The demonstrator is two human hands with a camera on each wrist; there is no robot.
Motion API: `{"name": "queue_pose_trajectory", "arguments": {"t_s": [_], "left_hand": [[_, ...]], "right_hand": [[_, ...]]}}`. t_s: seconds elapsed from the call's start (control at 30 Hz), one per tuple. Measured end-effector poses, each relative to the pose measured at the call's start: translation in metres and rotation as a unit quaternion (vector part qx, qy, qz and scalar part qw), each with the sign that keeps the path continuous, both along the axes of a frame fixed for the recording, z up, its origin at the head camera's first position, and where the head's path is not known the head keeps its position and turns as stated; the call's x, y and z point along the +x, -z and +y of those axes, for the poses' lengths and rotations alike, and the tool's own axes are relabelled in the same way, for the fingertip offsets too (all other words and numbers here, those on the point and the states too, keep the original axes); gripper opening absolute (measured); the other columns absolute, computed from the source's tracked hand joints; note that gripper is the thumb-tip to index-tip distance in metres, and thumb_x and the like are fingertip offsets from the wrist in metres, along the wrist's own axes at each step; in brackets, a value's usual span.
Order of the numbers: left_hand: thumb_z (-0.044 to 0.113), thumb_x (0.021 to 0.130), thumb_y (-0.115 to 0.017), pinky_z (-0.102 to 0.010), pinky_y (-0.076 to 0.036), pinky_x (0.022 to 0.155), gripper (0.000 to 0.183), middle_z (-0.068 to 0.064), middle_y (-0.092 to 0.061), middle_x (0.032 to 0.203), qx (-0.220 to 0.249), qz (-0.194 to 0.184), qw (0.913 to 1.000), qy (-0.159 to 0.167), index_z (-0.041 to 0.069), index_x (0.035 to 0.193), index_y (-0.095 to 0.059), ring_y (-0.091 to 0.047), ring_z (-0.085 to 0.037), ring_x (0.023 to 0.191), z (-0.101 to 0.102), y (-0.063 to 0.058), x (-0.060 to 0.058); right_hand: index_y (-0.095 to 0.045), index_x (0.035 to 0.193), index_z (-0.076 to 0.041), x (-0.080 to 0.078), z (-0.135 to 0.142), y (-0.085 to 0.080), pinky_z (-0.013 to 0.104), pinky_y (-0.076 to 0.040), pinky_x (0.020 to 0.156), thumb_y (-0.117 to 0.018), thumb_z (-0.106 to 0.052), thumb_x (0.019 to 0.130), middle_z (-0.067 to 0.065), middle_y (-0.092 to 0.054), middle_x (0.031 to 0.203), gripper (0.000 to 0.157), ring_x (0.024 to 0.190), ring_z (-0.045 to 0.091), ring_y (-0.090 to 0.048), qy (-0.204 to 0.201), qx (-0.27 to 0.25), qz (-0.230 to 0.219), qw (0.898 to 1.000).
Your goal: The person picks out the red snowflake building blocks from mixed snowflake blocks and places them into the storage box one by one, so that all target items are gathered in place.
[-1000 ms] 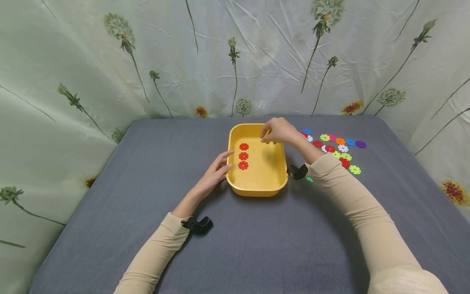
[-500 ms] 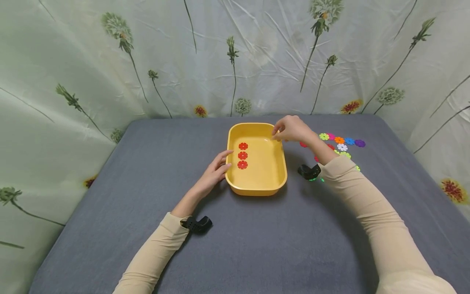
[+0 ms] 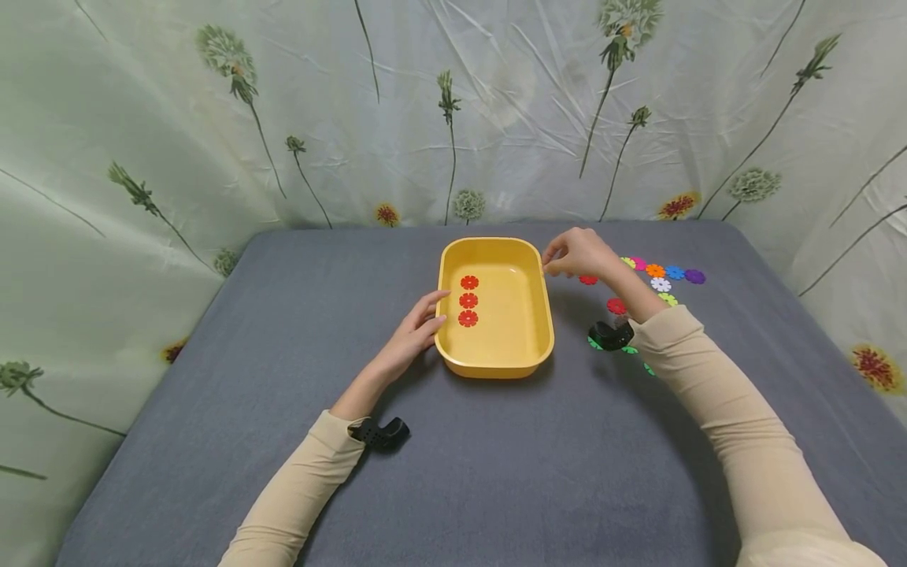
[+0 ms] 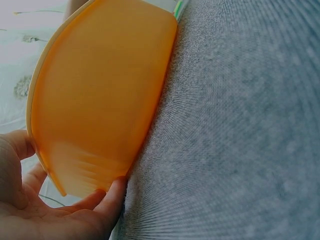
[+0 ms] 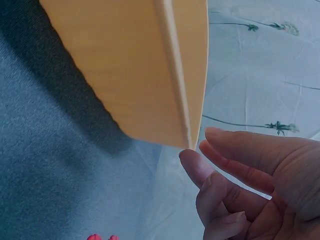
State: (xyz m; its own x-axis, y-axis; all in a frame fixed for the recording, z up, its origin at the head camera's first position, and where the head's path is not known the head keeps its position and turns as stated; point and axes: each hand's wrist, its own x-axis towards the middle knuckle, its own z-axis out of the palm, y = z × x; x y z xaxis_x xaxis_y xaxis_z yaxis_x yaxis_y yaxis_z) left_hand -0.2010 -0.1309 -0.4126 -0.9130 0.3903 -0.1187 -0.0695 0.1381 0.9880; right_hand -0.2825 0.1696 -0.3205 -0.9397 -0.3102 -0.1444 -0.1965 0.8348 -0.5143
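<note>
Resting fingertips on a yellow plastic tray with rounded corners (image 3: 506, 342)

The tray stands upright on a grey cloth-covered worktop (image 3: 496, 465), about midway between its sides and nearer the far edge than the near one. The left hand (image 3: 409, 337) is at the tray's left edge, fingers loosely spread and slightly bent, the tips touching the rim and outer wall. The right hand (image 3: 579, 256) is raised just beside the tray's far right corner, its fingers loosely bent, with a gap between the tips in the right wrist view; whether a tip touches the rim, I cannot tell.

Inside the tray, three flat red notched discs (image 3: 468, 301) lie in a column along the left edge of its floor, just apart from one another. Flat loose notched discs in many colours (image 3: 655, 270) lie scattered between the tray and the worktop's far right corner: lime, pink, orange, blue, purple, white and red, with green ones closer to the near edge. The right forearm hides part of the group.

Beige fabric sleeves (image 3: 733, 441) cover both arms, and black wrist mounts (image 3: 381, 433) sit at the cuffs. Beyond the worktop's far edge hangs a pale curtain printed with dandelions (image 3: 524, 173).
</note>
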Motion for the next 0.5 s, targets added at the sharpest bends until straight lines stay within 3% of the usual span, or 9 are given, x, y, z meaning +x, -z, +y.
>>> {"name": "queue_pose_trajectory", "arguments": {"t_s": [0.23,0.5], "left_hand": [[0.018,0.100,-0.040,-0.045,-0.038,0.106,0.051,-0.022,-0.027,0.148,-0.004,-0.006,0.9999,0.009,0.016,0.148,-0.022,-0.040,-0.036,0.131,0.003,-0.020,0.011],[0.018,0.100,-0.040,-0.046,-0.037,0.107,0.051,-0.022,-0.028,0.148,-0.009,-0.008,0.9999,0.006,0.017,0.148,-0.023,-0.040,-0.035,0.131,0.004,-0.023,0.012]], "right_hand": [[-0.069,0.096,-0.003,0.002,0.009,0.003,0.041,-0.052,0.068,-0.066,-0.015,0.084,0.020,-0.070,0.090,0.017,0.076,0.035,-0.062,0.001,-0.006,0.002,1.000],[-0.068,0.101,-0.002,0.001,0.019,0.008,0.038,-0.051,0.066,-0.065,-0.017,0.087,0.019,-0.071,0.093,0.020,0.076,0.032,-0.061,0.023,-0.001,-0.019,1.000]]}}
